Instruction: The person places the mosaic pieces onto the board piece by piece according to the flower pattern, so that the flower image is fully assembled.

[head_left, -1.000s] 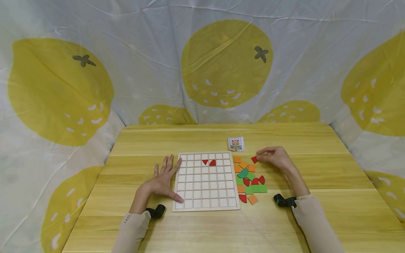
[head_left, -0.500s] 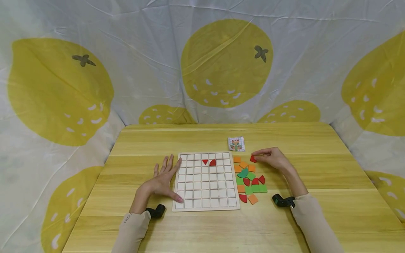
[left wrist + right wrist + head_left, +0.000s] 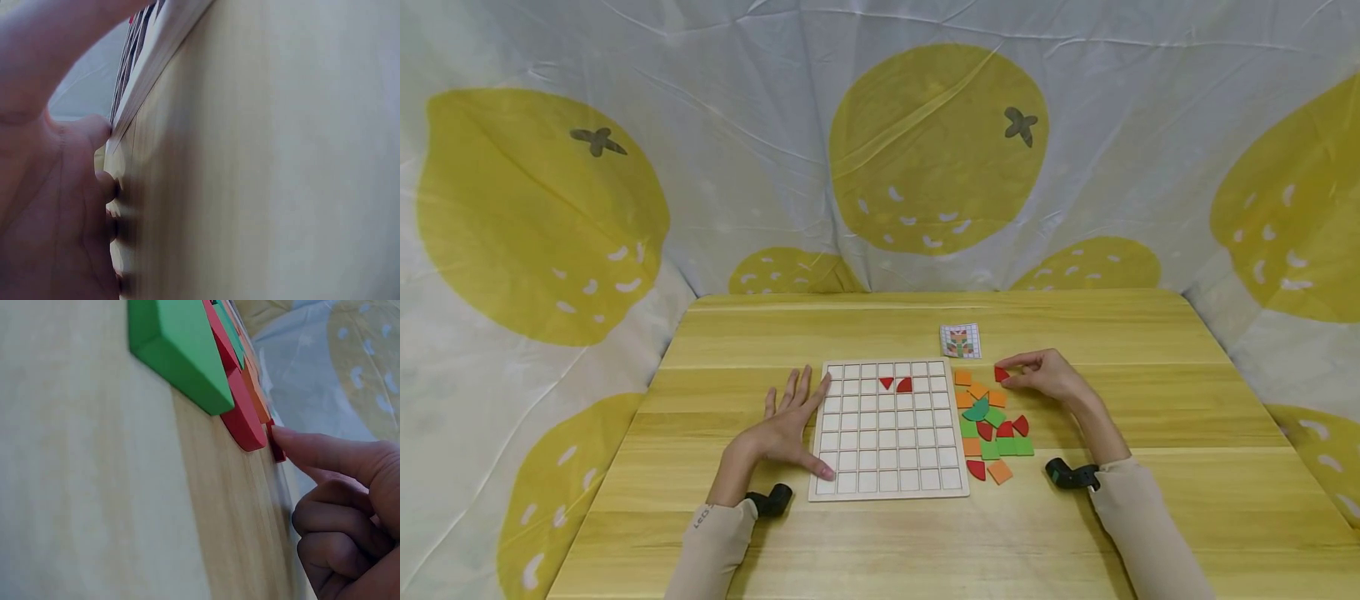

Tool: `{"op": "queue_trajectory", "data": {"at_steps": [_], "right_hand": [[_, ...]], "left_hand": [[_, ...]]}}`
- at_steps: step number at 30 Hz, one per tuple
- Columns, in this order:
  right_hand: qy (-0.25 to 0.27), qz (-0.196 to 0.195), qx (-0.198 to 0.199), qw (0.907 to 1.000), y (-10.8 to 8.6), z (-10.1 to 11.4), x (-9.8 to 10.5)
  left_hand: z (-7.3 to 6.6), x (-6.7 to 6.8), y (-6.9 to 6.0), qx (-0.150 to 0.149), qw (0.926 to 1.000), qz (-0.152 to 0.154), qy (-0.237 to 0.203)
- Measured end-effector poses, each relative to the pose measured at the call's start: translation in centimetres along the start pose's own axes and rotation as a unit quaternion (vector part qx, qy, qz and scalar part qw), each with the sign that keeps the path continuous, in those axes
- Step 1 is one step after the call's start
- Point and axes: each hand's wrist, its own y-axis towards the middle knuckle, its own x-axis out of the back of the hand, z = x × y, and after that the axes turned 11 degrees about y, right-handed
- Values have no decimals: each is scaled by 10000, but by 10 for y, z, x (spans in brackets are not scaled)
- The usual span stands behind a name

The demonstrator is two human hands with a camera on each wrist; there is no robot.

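Observation:
My right hand pinches a red quarter-circle tile between thumb and index finger, just beyond the tile pile. The right wrist view shows the thumb against this red tile, the other fingers curled. My left hand is spread at the left edge of the wooden grid board; its thumb lies on the near left corner and its index finger touches the far left edge. A red triangle tile and a red quarter-circle tile sit side by side in the board's second row.
Right of the board lie loose tiles: orange squares, light green squares, a dark green piece and red quarter circles, some overlapping. A small pattern card lies behind them. A lemon-print cloth hangs behind the table.
My right hand has shifted slightly left with the red tile, which has turned between the fingers. The left hand and the board stay where they were.

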Motion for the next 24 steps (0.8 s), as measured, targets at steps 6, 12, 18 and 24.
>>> {"op": "queue_trajectory", "data": {"at_steps": [6,12,18,24], "right_hand": [[220,-34,53,9997,1,-2,0],[231,-56,71,9997,2,-1,-1],[140,-117,128,9998,3,0,-2],[31,-47,267,9996,5,8,-10]], "left_hand": [[0,0,0,-2,10000,-13,1],[-1,0,0,0,10000,-21,17],[-1,-1,2,5,10000,-15,67],[0,-1,1,6,10000,-54,59]]}}
